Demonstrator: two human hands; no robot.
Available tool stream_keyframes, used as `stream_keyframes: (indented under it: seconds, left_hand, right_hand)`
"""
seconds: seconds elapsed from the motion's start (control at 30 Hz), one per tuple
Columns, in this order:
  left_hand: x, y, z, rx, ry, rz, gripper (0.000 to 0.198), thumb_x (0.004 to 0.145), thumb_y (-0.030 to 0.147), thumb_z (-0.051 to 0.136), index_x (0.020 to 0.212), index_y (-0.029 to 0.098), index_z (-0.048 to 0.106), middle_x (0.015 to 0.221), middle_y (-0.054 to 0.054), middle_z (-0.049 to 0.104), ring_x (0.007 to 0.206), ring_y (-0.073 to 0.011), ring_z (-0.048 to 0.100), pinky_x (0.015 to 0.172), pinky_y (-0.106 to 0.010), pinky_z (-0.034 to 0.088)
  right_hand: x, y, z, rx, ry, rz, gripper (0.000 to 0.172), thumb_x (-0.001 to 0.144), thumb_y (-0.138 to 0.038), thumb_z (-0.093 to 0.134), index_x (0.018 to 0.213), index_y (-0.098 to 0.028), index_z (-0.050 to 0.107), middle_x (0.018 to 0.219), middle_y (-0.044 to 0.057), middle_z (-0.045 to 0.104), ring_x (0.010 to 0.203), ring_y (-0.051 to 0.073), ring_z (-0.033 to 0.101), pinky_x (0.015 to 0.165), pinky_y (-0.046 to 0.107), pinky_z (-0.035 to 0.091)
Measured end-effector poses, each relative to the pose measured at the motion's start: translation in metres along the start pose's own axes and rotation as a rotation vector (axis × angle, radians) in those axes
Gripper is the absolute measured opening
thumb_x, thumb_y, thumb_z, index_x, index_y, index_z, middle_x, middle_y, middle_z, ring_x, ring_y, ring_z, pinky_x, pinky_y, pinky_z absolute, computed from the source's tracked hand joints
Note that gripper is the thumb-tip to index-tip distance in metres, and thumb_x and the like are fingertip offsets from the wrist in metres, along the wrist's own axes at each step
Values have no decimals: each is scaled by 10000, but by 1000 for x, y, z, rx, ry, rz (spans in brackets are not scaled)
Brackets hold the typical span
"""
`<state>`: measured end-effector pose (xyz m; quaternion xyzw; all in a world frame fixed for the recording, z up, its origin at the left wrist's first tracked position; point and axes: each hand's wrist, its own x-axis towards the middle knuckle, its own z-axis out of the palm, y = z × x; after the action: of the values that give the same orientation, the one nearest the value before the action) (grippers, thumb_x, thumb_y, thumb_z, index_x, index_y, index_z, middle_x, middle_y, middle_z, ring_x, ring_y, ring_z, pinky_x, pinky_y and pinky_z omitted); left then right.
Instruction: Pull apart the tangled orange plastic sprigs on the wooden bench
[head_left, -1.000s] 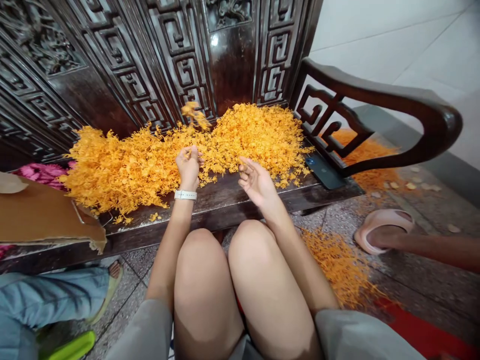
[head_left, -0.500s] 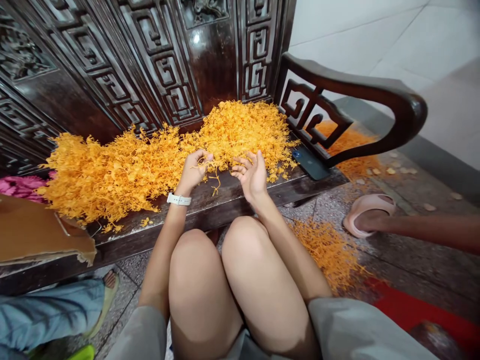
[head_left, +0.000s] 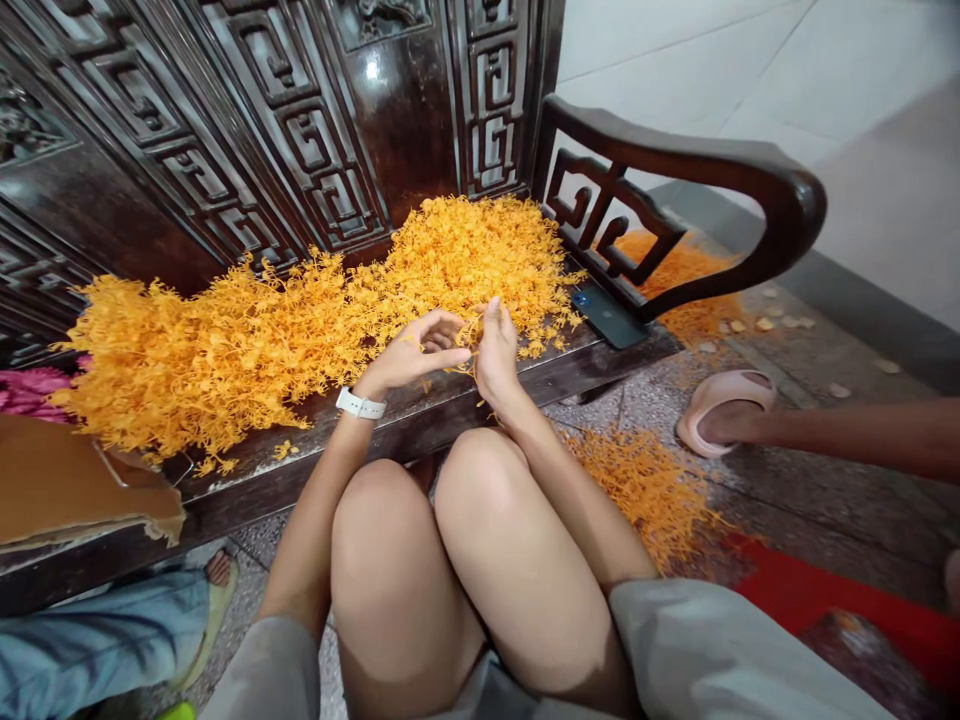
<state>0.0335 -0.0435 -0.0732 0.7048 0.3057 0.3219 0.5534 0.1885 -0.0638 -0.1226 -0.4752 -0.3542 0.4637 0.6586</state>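
Note:
A long heap of orange, thread-like plastic sprigs (head_left: 225,350) covers the dark wooden bench seat (head_left: 420,410). In front of it my two hands are close together. My left hand (head_left: 412,352), with a white watch strap at the wrist, has its fingers and thumb stretched apart beside an orange sprig (head_left: 466,338). My right hand (head_left: 496,355) is upright, its fingers curled round that sprig, partly hidden, and a bit of stem shows below the palm.
A dark phone (head_left: 611,318) lies near the carved armrest (head_left: 675,150). Cardboard (head_left: 82,480) and pink pieces (head_left: 34,392) are at the left. More orange bits (head_left: 637,490) lie on the floor. Other people's feet, one in a pink slipper (head_left: 724,410), are on both sides.
My left hand has moved right and opened out, and my right hand has come in and curled its fingers. The sprig that hung from my left hand is now between the hands. The view shifted slightly.

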Motion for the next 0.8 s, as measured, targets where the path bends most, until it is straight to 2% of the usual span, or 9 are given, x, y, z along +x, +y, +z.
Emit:
stream_keyframes:
  seconds: [0.1,0.17,0.3,0.43,0.5,0.6,0.8]
  left_hand:
    - [9,-4,14,77,74,86,302,832,473,859,897,207,732,843,-38,685,746,-165,596,707,-301,475]
    - [13,-6,19,102,88,126,303,877,488,813,818,203,729,792,-37,678,734,-169,589,714,-309,468]
    - [11,-6,21,51,81,78,279,864,471,825,805,206,765,758,-41,696,695,-173,583,699,-314,462]
    - [6,-10,22,-183,39,-10,198,843,391,841,820,201,792,810,-58,730,768,-181,638,754,-302,487]
    - [4,-11,23,-374,34,-72,185,829,361,836,804,186,784,819,-67,738,780,-180,661,753,-288,501]
    - [4,-11,23,-551,25,-139,191,760,314,853,745,152,753,750,-58,710,671,-145,623,646,-251,475]
    - [4,-4,24,-631,18,-169,183,695,249,847,718,107,733,686,-60,671,589,-120,582,552,-223,437]
  right_hand:
    - [-1,0,4,-1,178,-105,614,896,-866,516,903,-252,543,920,50,567,912,201,579,804,321,509]
    - [-3,-2,6,12,145,-101,628,909,-878,477,871,-253,525,874,36,541,861,191,558,799,319,509]
    - [-4,-5,4,10,145,-56,701,874,-940,438,738,-252,441,736,14,456,699,170,457,648,303,445]
    - [-6,-7,3,66,133,36,726,869,-933,471,646,-250,374,601,-21,392,558,129,367,538,290,364]
    - [-7,-9,5,148,69,130,731,865,-935,478,639,-249,365,539,-36,394,491,111,356,478,274,332]
    - [-11,-14,9,289,-35,223,725,857,-915,536,636,-242,386,465,-55,392,409,87,354,398,239,260]
    - [-17,-26,10,421,-54,353,640,939,-768,611,650,-218,458,457,-31,494,364,69,419,338,192,208]
